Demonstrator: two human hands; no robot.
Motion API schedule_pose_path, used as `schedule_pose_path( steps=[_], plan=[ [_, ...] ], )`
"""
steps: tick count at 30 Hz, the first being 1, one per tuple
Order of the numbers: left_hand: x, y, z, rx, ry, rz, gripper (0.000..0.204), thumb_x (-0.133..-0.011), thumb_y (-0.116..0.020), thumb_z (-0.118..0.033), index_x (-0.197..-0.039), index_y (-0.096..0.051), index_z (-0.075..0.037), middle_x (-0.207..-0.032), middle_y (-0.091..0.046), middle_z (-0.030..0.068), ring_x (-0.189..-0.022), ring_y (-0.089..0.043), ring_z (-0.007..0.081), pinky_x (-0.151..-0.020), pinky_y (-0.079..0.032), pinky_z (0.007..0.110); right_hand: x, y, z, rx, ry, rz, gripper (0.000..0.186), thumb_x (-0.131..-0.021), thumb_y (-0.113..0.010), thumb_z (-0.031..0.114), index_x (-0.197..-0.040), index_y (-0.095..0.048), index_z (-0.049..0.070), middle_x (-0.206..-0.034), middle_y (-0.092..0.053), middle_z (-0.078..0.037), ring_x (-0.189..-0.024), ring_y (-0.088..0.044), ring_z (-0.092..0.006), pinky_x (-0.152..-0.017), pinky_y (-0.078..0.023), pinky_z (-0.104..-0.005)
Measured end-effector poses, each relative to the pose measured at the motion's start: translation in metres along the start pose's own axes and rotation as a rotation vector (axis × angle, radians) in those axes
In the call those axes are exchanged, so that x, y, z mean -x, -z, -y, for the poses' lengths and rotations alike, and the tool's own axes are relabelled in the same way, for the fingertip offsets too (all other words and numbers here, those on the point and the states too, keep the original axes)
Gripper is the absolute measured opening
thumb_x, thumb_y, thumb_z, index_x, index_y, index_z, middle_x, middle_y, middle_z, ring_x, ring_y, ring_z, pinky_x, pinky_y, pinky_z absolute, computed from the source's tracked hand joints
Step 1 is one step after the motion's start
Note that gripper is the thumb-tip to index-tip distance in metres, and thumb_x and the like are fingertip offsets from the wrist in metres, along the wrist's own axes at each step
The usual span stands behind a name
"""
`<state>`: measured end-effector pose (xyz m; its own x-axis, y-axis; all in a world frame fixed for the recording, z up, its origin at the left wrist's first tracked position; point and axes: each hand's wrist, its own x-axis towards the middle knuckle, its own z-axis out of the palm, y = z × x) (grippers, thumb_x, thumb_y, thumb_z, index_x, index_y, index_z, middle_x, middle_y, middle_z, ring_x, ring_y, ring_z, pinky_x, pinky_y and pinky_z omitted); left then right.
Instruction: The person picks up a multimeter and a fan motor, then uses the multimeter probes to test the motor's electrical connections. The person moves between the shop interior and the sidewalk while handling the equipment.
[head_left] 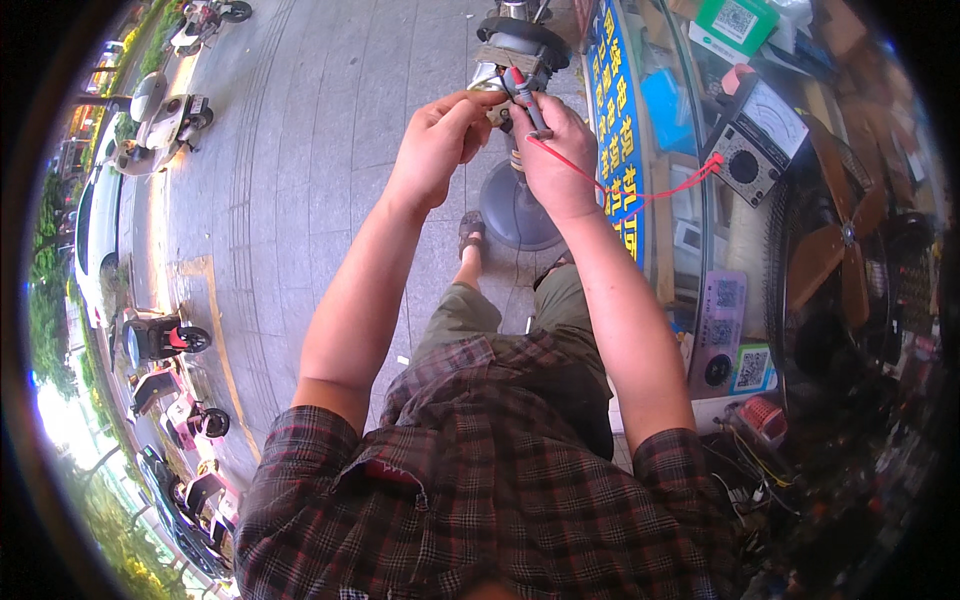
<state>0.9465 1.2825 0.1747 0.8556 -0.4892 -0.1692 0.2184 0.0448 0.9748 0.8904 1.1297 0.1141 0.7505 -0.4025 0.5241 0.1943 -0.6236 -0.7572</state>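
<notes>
1. Left hand [440, 145]: near 12 o'clock, beside right hand; thumb and index fingertips nearly together at the metal parts. Can't tell what, if anything, is between them.
2. Right hand [556, 165]: 12 to 1 o'clock; fingers closed around a slim red-and-dark-grey pen-shaped test probe [522, 92], red end up toward 12.
3. Thin red insulated wire [575, 167]: from right hand, loops out toward 2 o'clock, ends at meter.
4. Black boxy analog multimeter with white needle dial and round knob [748, 145]: 2 o'clock, tilted in view, on glass-topped counter [708, 225].
5. Dark metal machine head on a stand [525, 42]: 12 o'clock, just beyond hands. Round grey base [512, 212] below, near the sandalled foot [471, 230].
6. Brown-bladed fan [848, 235]: 3 o'clock, right of meter.
7. Blue sign with yellow lettering [618, 110]: 1 o'clock, along counter's side.
8. Green-and-white card [735, 22]: between 1 and 2.
9. Grey paved ground [320, 130]: 11 o'clock. White scooter [165, 120]: 10 o'clock.
</notes>
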Motion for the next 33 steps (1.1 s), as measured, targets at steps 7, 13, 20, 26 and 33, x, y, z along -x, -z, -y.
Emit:
schedule_pose_path(
  steps=[7,13,20,26,33],
  plan=[
    [-0.007,0.001,-0.002,-0.273,-0.077,-0.013,0.027,-0.104,-0.061,-0.017,-0.118,-0.072,0.002,-0.079,-0.067,0.001,-0.065,-0.054,0.006,-0.058,-0.043,0.023,-0.006,0.007,0.008,-0.252,-0.178,0.074,0.021,-0.095,-0.073,0.019,-0.111,-0.071,0.006,-0.092,-0.073,-0.02,-0.085,-0.072,-0.0388,-0.074,-0.056,-0.0432],
    [-0.008,0.004,0.018,-0.438,-0.216,-0.128,0.021,-0.1,-0.069,-0.017,-0.11,-0.073,0.001,-0.075,-0.069,0.0001,-0.068,-0.06,0.0052,-0.061,-0.048,0.025,-0.005,0.01,0.013,-0.283,-0.312,0.155,0.019,-0.099,-0.069,0.019,-0.109,-0.071,0.003,-0.087,-0.074,-0.016,-0.08,-0.073,-0.0283,-0.072,-0.055,-0.0383],
    [0.004,-0.01,0.026,-0.4,-0.176,-0.228,0.021,-0.1,-0.07,-0.017,-0.112,-0.073,0.0,-0.076,-0.067,-0.0003,-0.065,-0.057,0.0039,-0.057,-0.045,0.023,-0.006,0.014,0.022,-0.3,-0.405,0.163,0.018,-0.099,-0.069,0.019,-0.106,-0.071,0.002,-0.085,-0.074,-0.016,-0.076,-0.072,-0.0262,-0.071,-0.054,-0.0372],
    [0.009,-0.022,0.045,-0.145,-0.184,-0.225,0.023,-0.102,-0.069,-0.016,-0.119,-0.072,0.0,-0.08,-0.067,-0.0014,-0.063,-0.053,0.0025,-0.052,-0.04,0.02,0.002,0.006,0.017,-0.138,-0.174,0.053,0.017,-0.097,-0.069,0.016,-0.108,-0.072,0.003,-0.091,-0.073,-0.018,-0.085,-0.072,-0.0351,-0.074,-0.056,-0.0415],
    [0.008,-0.032,0.048,-0.027,-0.195,-0.3,0.023,-0.098,-0.073,-0.007,-0.118,-0.071,0.005,-0.081,-0.066,-0.0033,-0.072,-0.053,0.0016,-0.064,-0.045,0.02,0.011,0.008,0.012,-0.4,-0.134,0.175,0.02,-0.104,-0.064,0.015,-0.117,-0.072,0.002,-0.099,-0.075,-0.008,-0.088,-0.069,-0.0139,-0.079,-0.054,-0.0297]
  ],
)
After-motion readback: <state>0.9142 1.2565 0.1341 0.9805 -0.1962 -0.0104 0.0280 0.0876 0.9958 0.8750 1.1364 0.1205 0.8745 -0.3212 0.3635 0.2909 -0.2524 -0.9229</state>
